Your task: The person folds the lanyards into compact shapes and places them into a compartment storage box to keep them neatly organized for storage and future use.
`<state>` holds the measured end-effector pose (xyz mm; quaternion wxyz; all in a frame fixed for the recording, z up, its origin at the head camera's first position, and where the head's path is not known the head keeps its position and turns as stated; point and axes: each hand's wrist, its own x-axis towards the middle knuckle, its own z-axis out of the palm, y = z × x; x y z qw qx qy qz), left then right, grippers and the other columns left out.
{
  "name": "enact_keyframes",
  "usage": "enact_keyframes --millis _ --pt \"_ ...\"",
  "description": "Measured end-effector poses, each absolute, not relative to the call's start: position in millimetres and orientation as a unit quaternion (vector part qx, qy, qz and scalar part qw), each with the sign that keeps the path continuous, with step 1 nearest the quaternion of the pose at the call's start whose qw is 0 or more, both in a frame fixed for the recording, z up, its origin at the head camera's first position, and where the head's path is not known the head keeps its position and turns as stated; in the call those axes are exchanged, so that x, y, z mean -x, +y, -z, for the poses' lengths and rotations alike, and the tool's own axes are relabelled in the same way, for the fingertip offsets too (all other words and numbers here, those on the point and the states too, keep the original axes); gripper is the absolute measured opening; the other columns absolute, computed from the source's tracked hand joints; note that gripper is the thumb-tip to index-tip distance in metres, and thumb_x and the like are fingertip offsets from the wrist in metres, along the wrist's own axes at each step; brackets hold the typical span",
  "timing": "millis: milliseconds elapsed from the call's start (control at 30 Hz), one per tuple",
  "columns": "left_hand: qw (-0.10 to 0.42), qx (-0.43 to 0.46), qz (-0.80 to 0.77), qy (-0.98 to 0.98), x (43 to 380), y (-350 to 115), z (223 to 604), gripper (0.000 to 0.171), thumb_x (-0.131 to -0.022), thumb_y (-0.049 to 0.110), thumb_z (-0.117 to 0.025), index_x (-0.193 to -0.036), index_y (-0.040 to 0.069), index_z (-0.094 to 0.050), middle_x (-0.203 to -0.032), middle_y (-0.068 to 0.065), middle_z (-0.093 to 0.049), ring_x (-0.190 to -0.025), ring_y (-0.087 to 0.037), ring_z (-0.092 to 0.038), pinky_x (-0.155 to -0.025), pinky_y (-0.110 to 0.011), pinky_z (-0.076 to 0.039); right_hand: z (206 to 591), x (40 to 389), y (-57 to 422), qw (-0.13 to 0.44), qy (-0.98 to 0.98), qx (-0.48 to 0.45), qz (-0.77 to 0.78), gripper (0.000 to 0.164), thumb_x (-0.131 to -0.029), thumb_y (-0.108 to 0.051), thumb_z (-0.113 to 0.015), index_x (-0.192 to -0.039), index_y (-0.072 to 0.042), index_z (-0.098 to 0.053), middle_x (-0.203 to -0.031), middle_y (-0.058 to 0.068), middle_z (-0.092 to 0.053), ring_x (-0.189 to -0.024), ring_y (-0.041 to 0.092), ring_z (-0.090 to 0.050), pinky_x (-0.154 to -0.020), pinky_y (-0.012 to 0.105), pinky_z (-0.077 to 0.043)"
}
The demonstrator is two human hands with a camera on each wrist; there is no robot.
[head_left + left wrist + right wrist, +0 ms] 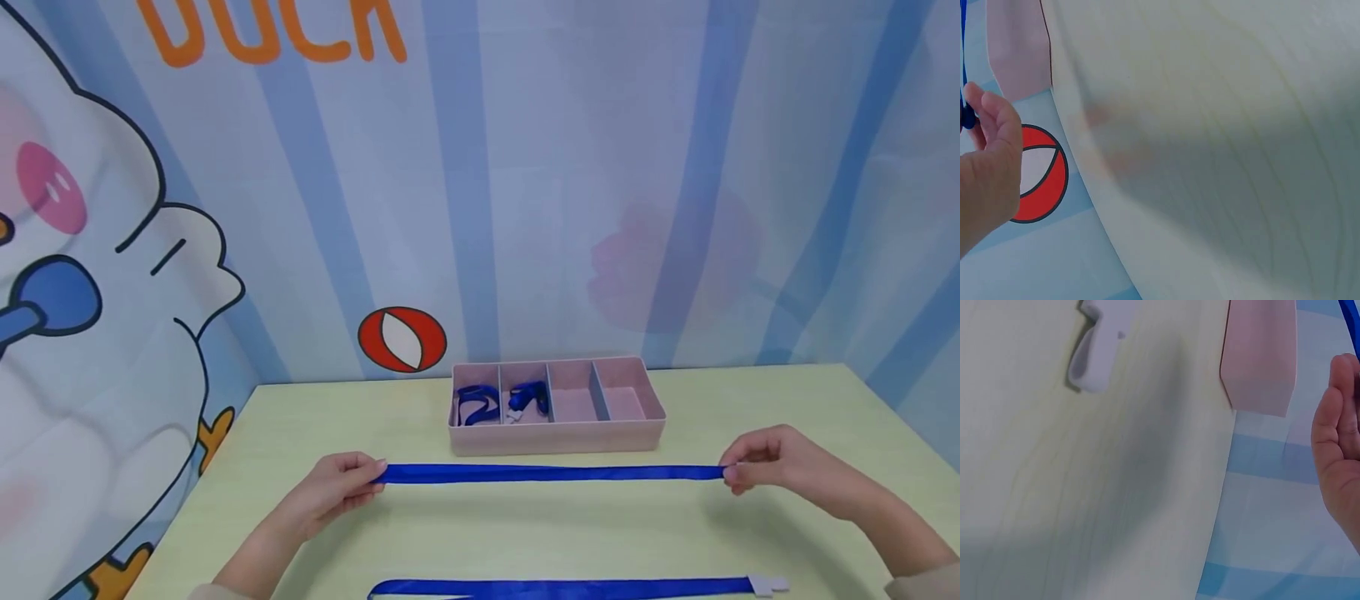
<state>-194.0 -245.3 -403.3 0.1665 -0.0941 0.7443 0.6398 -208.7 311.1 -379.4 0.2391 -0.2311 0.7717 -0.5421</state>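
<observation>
A blue lanyard [555, 473] is stretched level above the table between the two hands. My left hand [341, 487] pinches its left end between thumb and fingers; in the left wrist view that hand [994, 137] shows at the left edge with blue strap at the fingertips. The right end is pinched by my right hand [780, 467]. Only part of that hand [1341, 437] appears at the right edge of the right wrist view. Nearer the front lies a second blue lanyard [600, 588], flat, with a white plastic clip [768, 584] at its right end.
Behind the stretched strap stands a pink divided box [555, 439] at the table's back edge. Its leftmost compartment holds a coiled blue lanyard [478, 406], and the one beside it a bundled blue lanyard [529, 397] with a white clip. A printed cloth [540, 208] hangs behind the table.
</observation>
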Motion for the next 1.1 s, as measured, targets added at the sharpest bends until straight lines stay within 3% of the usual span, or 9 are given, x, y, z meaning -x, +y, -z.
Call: enact_keyframes --millis 267,433,633,833,1100 --pt "0.158 0.075 -0.662 0.729 196 -249 403 0.014 -0.088 0.018 -0.065 -0.093 0.006 -0.062 -0.079 -0.002 -0.066 -0.071 -0.012 -0.061 -0.068 -0.021 -0.053 382 215 315 0.272 0.675 0.237 0.644 0.032 -0.098 0.001 -0.040 -0.103 -0.013 -0.069 -0.092 -0.001 -0.069 -0.085 0.014 -0.065 -0.081 0.029 -0.052" --pt "0.127 0.077 -0.662 0.735 197 -247 400 0.024 -0.087 0.015 -0.066 -0.104 -0.001 -0.060 -0.082 -0.004 -0.067 -0.074 -0.015 -0.063 -0.073 -0.025 -0.054 384 220 314 0.304 0.596 0.225 0.708 0.037 -0.099 0.001 -0.034 -0.106 -0.011 -0.069 -0.097 0.002 -0.069 -0.089 0.012 -0.066 -0.084 0.027 -0.051" --pt "0.117 0.076 -0.661 0.737 198 -246 394 0.033 -0.088 0.013 -0.065 -0.114 -0.007 -0.056 -0.084 -0.003 -0.068 -0.075 -0.013 -0.065 -0.076 -0.029 -0.054 380 220 315 0.320 0.588 0.159 0.726 0.036 -0.100 -0.004 -0.037 -0.101 -0.013 -0.071 -0.095 0.002 -0.069 -0.087 0.013 -0.066 -0.084 0.027 -0.051" --pt "0.117 0.070 -0.634 0.761 196 -243 390 0.030 -0.087 0.014 -0.066 -0.109 -0.005 -0.060 -0.087 -0.005 -0.069 -0.080 -0.019 -0.066 -0.078 -0.032 -0.054 372 219 322 0.321 0.595 0.132 0.725 0.035 -0.100 -0.005 -0.038 -0.100 -0.013 -0.072 -0.096 0.002 -0.069 -0.088 0.015 -0.067 -0.083 0.027 -0.051" --pt "0.100 0.075 -0.612 0.781 193 -243 383 0.028 -0.086 0.017 -0.067 -0.106 -0.003 -0.062 -0.084 -0.004 -0.068 -0.079 -0.020 -0.064 -0.077 -0.032 -0.054 366 225 323 0.338 0.601 0.199 0.696 0.036 -0.100 -0.002 -0.036 -0.106 -0.012 -0.069 -0.097 -0.002 -0.066 -0.090 0.011 -0.063 -0.084 0.024 -0.050"
